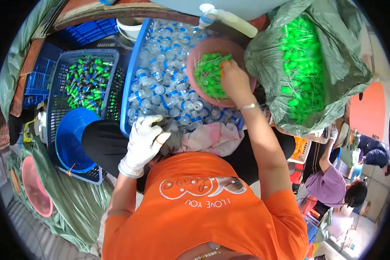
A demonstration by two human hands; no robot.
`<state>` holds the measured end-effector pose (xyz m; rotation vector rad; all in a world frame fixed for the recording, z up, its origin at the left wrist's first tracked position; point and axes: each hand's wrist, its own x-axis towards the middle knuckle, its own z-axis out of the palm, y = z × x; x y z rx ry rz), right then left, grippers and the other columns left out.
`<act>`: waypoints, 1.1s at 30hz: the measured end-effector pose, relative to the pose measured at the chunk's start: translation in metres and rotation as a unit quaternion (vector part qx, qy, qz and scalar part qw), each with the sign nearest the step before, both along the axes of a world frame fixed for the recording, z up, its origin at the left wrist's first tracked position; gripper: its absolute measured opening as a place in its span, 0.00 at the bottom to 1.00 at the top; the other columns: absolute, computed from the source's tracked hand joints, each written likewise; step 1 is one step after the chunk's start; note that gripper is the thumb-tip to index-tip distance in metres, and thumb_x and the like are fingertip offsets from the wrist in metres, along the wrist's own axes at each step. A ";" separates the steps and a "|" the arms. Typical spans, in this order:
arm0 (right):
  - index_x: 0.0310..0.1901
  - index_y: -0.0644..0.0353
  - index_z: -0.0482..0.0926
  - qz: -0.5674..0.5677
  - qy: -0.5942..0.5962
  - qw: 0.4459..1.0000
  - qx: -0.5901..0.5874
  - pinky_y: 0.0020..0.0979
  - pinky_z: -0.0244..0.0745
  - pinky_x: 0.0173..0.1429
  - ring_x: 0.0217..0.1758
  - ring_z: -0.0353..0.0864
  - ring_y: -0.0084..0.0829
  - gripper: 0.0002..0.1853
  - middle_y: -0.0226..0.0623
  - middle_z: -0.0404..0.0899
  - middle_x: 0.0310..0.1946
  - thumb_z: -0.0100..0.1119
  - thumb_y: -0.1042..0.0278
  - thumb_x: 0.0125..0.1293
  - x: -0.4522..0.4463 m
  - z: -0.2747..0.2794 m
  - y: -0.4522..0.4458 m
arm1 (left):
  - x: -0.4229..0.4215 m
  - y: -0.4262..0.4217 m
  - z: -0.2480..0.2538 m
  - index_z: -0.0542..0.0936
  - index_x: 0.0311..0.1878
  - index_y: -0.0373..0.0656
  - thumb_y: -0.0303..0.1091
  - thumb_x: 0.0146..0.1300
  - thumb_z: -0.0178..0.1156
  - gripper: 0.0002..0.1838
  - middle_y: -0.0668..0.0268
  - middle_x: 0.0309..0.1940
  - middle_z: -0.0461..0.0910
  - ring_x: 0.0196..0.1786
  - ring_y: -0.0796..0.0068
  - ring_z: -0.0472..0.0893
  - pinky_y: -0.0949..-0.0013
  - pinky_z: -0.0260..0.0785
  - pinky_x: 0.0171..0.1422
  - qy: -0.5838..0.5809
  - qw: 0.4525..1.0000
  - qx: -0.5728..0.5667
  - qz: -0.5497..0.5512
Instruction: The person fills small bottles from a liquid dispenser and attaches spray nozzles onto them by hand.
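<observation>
My right hand (236, 83), bare with orange covering at a fingertip, reaches into a pink bowl (242, 54). Its fingers are curled down at the green caps with thin clear tubes (210, 73); what they grip is hidden. The bowl rests over a blue crate (130, 86) full of small clear bottles with blue bands (167, 78). My left hand (142, 145), in a white glove with orange at one fingertip, hovers by the crate's near edge. Its fingers are bent but apart, with nothing visible held. Beside it a pink-and-white cloth (214, 138) lies over my lap.
A green sack (264, 56) of more green caps stands at right. On the left, a dark crate (58, 78) holds green-capped bottles, with a blue basin (76, 138) at its near end. A squeeze bottle (236, 22) lies behind. A person in purple (327, 184) works at far right.
</observation>
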<state>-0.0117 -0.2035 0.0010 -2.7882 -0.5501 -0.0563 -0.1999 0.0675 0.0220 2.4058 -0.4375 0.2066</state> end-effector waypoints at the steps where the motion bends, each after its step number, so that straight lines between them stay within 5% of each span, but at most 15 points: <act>1: 0.43 0.62 0.75 -0.023 -0.003 0.999 -0.038 0.48 0.76 0.43 0.42 0.81 0.51 0.09 0.49 0.77 0.43 0.55 0.70 0.61 0.010 -0.007 0.000 | 0.004 -0.003 0.007 0.79 0.34 0.42 0.34 0.56 0.65 0.07 0.58 0.42 0.78 0.43 0.55 0.74 0.59 0.66 0.47 -0.002 1.000 -0.008 0.005; 13: 0.47 0.63 0.74 -0.052 0.106 0.990 -0.072 0.48 0.73 0.52 0.51 0.78 0.53 0.16 0.52 0.77 0.49 0.60 0.64 0.61 0.037 -0.043 -0.015 | 0.160 -0.018 -0.064 0.79 0.42 0.44 0.33 0.56 0.62 0.10 0.59 0.37 0.77 0.44 0.56 0.76 0.58 0.70 0.45 -0.081 0.981 0.106 0.142; 15: 0.48 0.63 0.74 -0.061 0.115 0.990 -0.063 0.48 0.73 0.53 0.52 0.77 0.54 0.17 0.52 0.77 0.49 0.61 0.64 0.61 0.034 -0.040 -0.018 | 0.184 -0.027 -0.083 0.80 0.42 0.47 0.34 0.56 0.60 0.10 0.61 0.38 0.78 0.43 0.58 0.76 0.59 0.70 0.43 -0.057 0.946 0.286 0.140; 20: 0.48 0.62 0.75 -0.066 0.041 0.997 0.021 0.46 0.73 0.50 0.48 0.78 0.52 0.15 0.50 0.77 0.48 0.61 0.69 0.60 0.013 -0.016 -0.015 | 0.201 -0.035 -0.103 0.81 0.43 0.49 0.35 0.57 0.59 0.10 0.62 0.38 0.78 0.40 0.60 0.76 0.60 0.70 0.42 -0.034 0.924 0.363 0.118; 24: 0.48 0.61 0.76 0.005 -0.013 0.993 0.119 0.40 0.73 0.45 0.42 0.79 0.46 0.15 0.45 0.78 0.44 0.62 0.74 0.59 -0.003 0.007 -0.013 | 0.189 -0.025 -0.096 0.80 0.37 0.48 0.31 0.57 0.55 0.07 0.62 0.36 0.79 0.43 0.60 0.78 0.59 0.70 0.44 -0.104 0.954 0.260 0.104; 27: 0.47 0.62 0.76 0.018 -0.008 0.982 0.189 0.34 0.73 0.40 0.35 0.79 0.37 0.15 0.41 0.78 0.40 0.64 0.77 0.57 -0.014 0.033 -0.005 | 0.184 -0.022 -0.093 0.80 0.41 0.44 0.28 0.59 0.60 0.07 0.63 0.41 0.79 0.43 0.65 0.78 0.62 0.72 0.47 -0.114 0.990 0.010 0.085; 28: 0.47 0.62 0.76 0.012 -0.010 0.980 0.201 0.32 0.72 0.37 0.32 0.78 0.33 0.15 0.39 0.77 0.36 0.65 0.75 0.57 -0.018 0.041 -0.001 | 0.185 -0.025 -0.085 0.80 0.41 0.44 0.28 0.59 0.60 0.07 0.63 0.41 0.79 0.43 0.65 0.78 0.62 0.72 0.47 -0.116 0.989 0.010 0.087; 31: 0.46 0.62 0.75 0.000 -0.008 0.975 0.223 0.29 0.70 0.31 0.27 0.76 0.26 0.16 0.37 0.76 0.29 0.68 0.72 0.57 -0.022 0.058 0.012 | 0.190 -0.046 -0.057 0.80 0.47 0.42 0.28 0.62 0.62 0.10 0.65 0.45 0.79 0.47 0.73 0.79 0.68 0.71 0.52 -0.009 0.909 -0.404 0.101; 33: 0.46 0.61 0.74 -0.031 -0.010 0.954 0.297 0.28 0.69 0.28 0.24 0.74 0.23 0.15 0.36 0.76 0.26 0.67 0.70 0.60 -0.021 0.068 0.019 | 0.196 -0.053 -0.043 0.78 0.50 0.41 0.29 0.63 0.61 0.13 0.66 0.46 0.78 0.48 0.74 0.78 0.69 0.71 0.53 -0.013 0.918 -0.386 0.090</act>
